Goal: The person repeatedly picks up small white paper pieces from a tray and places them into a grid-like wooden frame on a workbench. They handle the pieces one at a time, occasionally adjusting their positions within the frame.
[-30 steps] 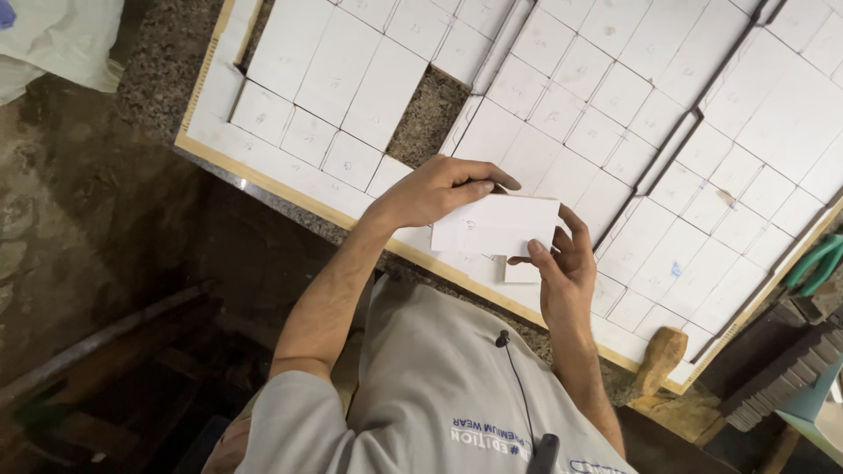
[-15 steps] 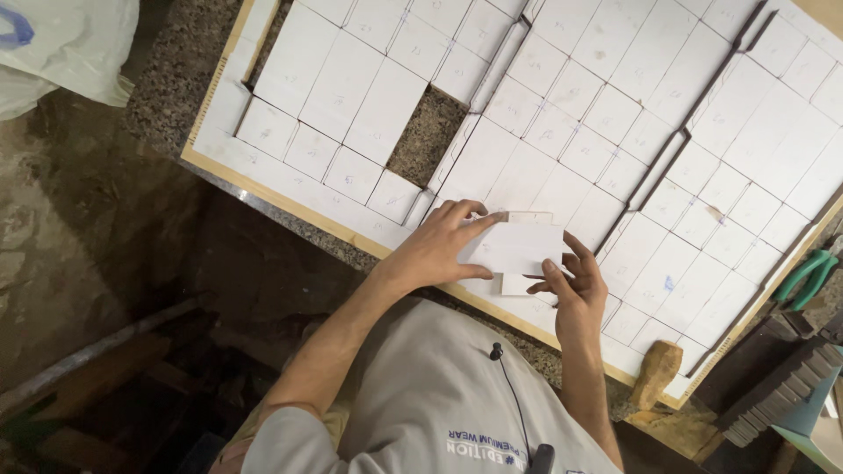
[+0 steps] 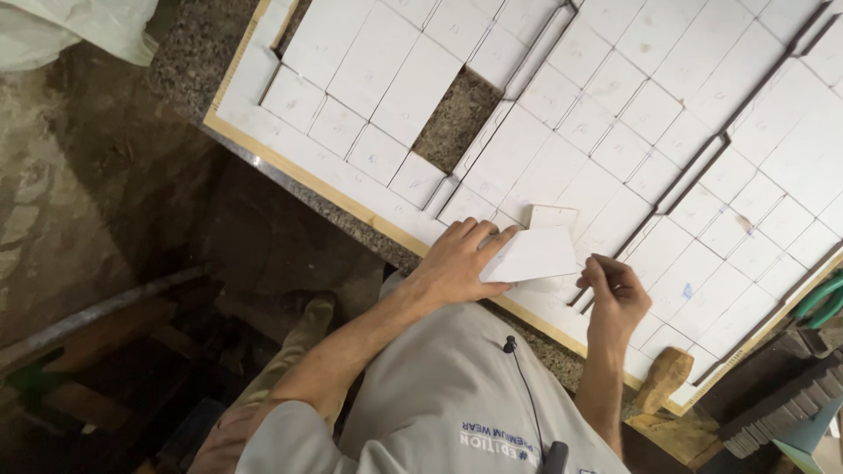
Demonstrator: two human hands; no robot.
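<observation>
Left hand lies palm-down at the near edge of the tray, fingers spread and pressing on the left corner of a loose white tile, which sits tilted on top of the laid tiles just inside the wooden rim. Right hand is just right of that tile, fingers curled with thumb and forefinger drawn together near its right edge; contact cannot be told. A smaller tile lies just behind the loose one; a bare granite gap shows farther back.
</observation>
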